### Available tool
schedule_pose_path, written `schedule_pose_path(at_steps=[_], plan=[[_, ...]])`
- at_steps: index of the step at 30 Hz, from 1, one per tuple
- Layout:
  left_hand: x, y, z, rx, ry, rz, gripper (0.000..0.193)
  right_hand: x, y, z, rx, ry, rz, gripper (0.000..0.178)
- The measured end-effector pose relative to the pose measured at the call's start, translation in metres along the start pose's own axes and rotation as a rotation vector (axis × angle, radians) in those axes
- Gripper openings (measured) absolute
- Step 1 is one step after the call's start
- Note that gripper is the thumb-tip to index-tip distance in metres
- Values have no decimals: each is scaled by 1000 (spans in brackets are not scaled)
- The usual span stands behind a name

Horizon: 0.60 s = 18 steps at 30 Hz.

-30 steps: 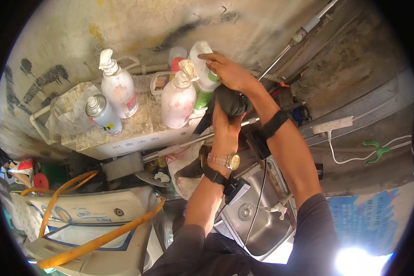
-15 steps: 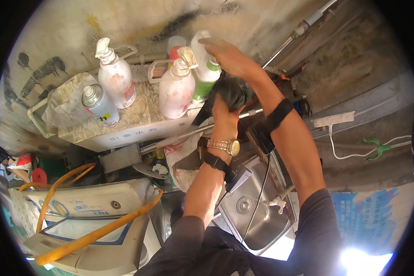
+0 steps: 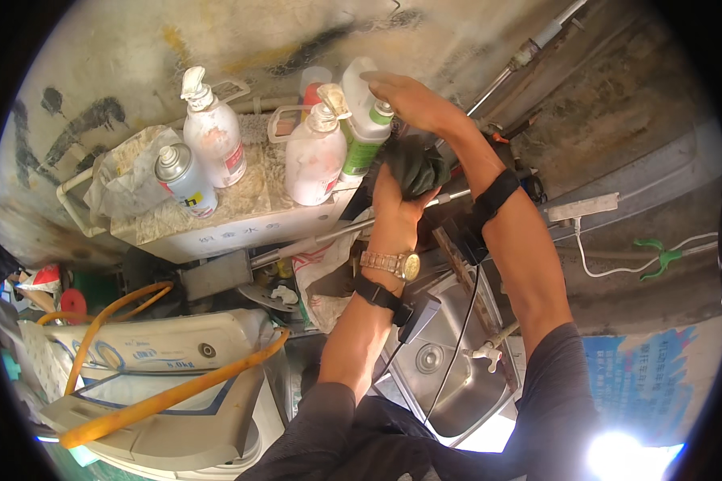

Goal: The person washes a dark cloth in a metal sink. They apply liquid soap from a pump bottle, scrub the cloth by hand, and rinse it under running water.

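My left hand [image 3: 399, 199], with a gold watch at the wrist, is closed round a dark crumpled bundle [image 3: 417, 166] that looks like cloth. Just above it, my right hand [image 3: 409, 100] reaches across with its fingers stretched toward the left. Their tips meet or nearly meet the upper side of a white bottle with a green label [image 3: 363, 152]; whether they touch is unclear. That bottle stands at the right end of a grimy white box [image 3: 241, 232]. Beside it is a white pump bottle [image 3: 315, 164]. Another pump bottle [image 3: 214, 144] and a spray can [image 3: 186, 180] stand farther left.
A metal sink [image 3: 457, 397] with a tap [image 3: 487, 353] lies below my forearms. At lower left a yellow hose [image 3: 176, 391] crosses a washing machine [image 3: 144, 449]. A metal pole [image 3: 329, 235] runs past the box. A white power strip [image 3: 583, 208] is on the right.
My right hand has drawn slightly right and down, its fingers straighter. The dark bundle shows more fully in my left hand. The whole view has shifted a little.
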<state>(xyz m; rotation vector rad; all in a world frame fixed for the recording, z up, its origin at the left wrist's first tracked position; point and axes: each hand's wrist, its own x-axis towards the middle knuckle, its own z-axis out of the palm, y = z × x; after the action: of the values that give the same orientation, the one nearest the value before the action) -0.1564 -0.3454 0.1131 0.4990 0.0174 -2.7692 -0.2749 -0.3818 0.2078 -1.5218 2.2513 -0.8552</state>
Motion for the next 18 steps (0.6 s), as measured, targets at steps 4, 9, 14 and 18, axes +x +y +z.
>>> schedule_pose_path(at_steps=[4,9,14,18], plan=[[-1,0,-10,-62,-19,-42,43,-6,0,1,-101,52,-31,41],[7,5,-4,-57,-16,-86,43,-10,-6,10,-144,39,-51,39],[3,9,1,-88,38,-67,47,-1,-2,6,-67,-43,33,41],[5,7,-13,-75,48,-85,48,6,6,-3,136,-78,55,43]])
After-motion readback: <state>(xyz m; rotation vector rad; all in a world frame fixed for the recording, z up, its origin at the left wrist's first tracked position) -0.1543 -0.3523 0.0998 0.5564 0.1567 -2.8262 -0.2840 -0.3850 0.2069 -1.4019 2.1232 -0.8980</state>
